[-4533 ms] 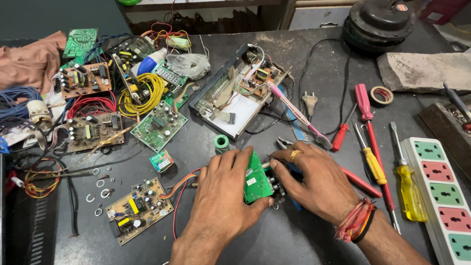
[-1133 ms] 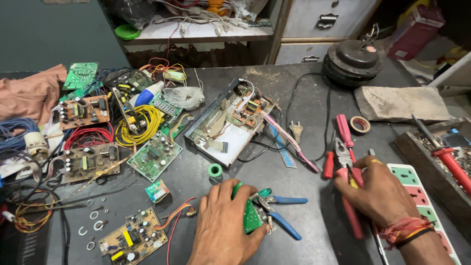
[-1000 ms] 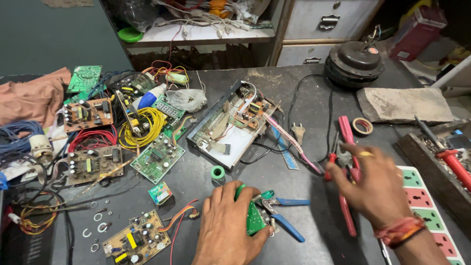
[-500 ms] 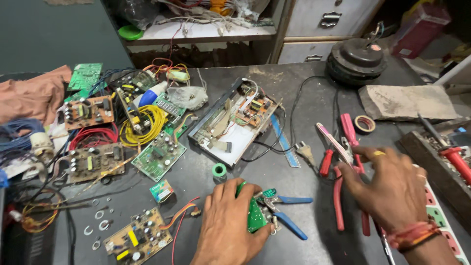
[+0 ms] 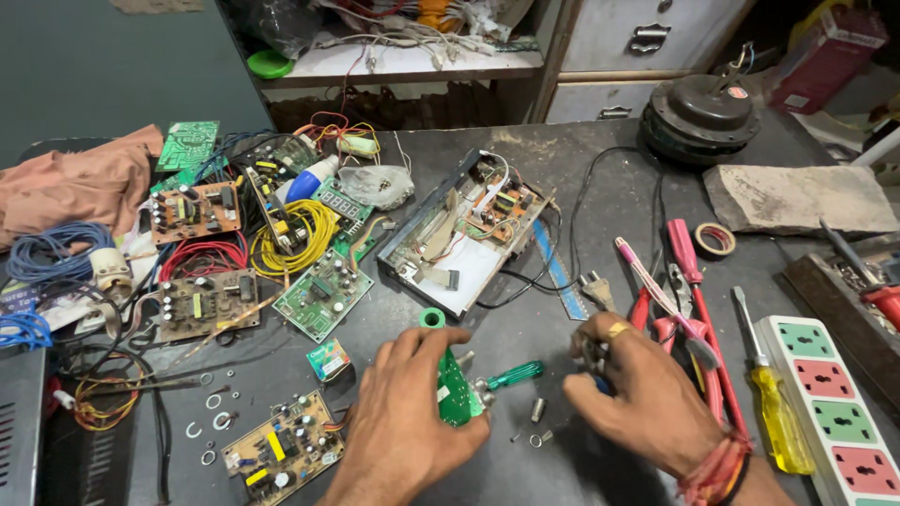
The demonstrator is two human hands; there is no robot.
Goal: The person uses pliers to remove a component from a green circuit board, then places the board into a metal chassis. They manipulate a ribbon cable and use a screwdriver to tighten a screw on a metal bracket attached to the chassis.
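two hands on a cluttered repair surface

nearest the camera, the left hand (image 5: 408, 422) presses down on a small green rectangular circuit board (image 5: 457, 394), its grip closed over the board's left edge with the fingers spread along it. the board lies flat on the dark grey worn surface (image 5: 525, 468), just right of that hand. touching the board's right side is a tool with a translucent green plastic handle (image 5: 511, 377), pointing up and right. a small metal cylinder (image 5: 537, 409) and a tiny metal ring (image 5: 535, 438) lie loose between the two hands.

the right hand (image 5: 647, 398), with red and dark thread bands on the wrist, is curled around a small dark tool; its grip is closed, though what exactly it holds is hidden by the fingers.

right of it lie a yellow-handled screwdriver (image 5: 776, 412) and a white power strip with green and red sockets (image 5: 830, 403). just beyond the right hand, red-handled pliers (image 5: 656, 319) and a red-handled screwdriver (image 5: 689, 272) lie close together.

left of the left hand sit a brown circuit board with yellow parts (image 5: 286, 448) and scattered metal washers (image 5: 211, 422). farther back, an opened metal-cased electronic unit (image 5: 459, 234) lies mid-surface, a coil of yellow wire (image 5: 300, 234) to its left, and a round black motor (image 5: 703, 112) at the far right.
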